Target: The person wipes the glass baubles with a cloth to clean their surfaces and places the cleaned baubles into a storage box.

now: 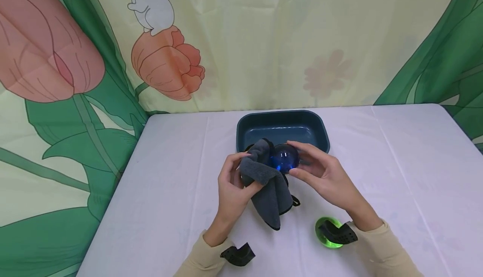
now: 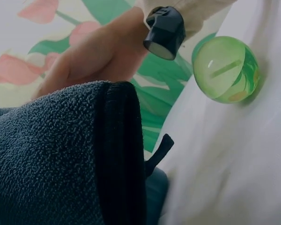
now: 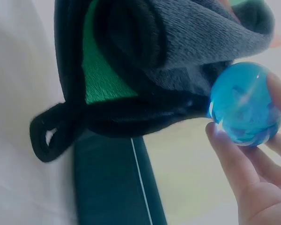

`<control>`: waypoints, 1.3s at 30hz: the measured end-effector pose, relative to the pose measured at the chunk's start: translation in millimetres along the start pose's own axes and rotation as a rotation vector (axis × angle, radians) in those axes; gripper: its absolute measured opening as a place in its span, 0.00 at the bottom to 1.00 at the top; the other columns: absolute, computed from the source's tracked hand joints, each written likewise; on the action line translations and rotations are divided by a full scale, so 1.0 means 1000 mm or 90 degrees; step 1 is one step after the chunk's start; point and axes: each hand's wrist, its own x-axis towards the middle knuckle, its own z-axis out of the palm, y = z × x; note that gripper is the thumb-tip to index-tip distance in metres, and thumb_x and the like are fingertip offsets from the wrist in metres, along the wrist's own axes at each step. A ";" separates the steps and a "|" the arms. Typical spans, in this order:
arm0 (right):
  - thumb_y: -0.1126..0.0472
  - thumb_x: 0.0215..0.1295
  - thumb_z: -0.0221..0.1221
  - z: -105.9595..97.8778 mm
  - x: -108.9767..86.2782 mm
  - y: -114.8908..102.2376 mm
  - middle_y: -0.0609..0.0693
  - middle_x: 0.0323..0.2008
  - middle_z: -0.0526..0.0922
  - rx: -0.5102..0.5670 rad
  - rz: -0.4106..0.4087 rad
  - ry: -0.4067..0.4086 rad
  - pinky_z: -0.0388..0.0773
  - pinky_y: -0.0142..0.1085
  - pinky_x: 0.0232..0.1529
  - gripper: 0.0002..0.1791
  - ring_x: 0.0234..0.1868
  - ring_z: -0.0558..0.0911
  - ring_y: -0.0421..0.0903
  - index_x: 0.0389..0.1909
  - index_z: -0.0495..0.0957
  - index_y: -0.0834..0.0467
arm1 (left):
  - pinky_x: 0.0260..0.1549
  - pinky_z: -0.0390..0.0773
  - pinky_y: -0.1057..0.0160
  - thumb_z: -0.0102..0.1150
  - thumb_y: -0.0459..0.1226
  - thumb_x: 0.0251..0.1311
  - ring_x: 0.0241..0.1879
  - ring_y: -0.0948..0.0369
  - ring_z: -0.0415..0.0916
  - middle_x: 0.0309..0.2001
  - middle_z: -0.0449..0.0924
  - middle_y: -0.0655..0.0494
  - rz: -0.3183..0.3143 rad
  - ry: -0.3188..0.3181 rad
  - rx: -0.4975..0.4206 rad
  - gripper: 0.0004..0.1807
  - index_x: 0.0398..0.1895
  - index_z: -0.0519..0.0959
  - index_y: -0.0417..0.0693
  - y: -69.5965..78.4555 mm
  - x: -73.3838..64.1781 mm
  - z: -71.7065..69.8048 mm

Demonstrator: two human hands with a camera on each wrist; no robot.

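Observation:
A dark grey towelling cloth (image 1: 269,180) hangs bunched in my left hand (image 1: 234,189), gripped between thumb and fingers. My right hand (image 1: 326,172) holds a clear blue ball (image 1: 284,158) by its side, thumb below and fingers above in the head view. The ball (image 3: 243,103) touches or nearly touches the cloth's folds. In the right wrist view, the cloth (image 3: 206,33) shows a green underside, black edging and a small loop. My left hand is hidden behind the cloth (image 2: 47,154) in the left wrist view.
Behind the hands stands a dark teal tray (image 1: 283,115), its near side partly covered by them. A clear green ball (image 1: 330,244) lies on the white table (image 1: 173,176) beneath the right wrist's black camera mount (image 1: 339,233). A printed curtain (image 1: 256,50) hangs behind.

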 end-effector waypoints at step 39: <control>0.58 0.69 0.62 -0.031 0.028 0.013 0.55 0.71 0.67 -0.135 0.117 -0.005 0.77 0.28 0.56 0.30 0.66 0.72 0.63 0.70 0.68 0.54 | 0.53 0.80 0.64 0.68 0.19 0.47 0.51 0.54 0.77 0.56 0.72 0.43 -0.052 -0.003 0.050 0.30 0.57 0.72 0.37 -0.002 -0.017 -0.034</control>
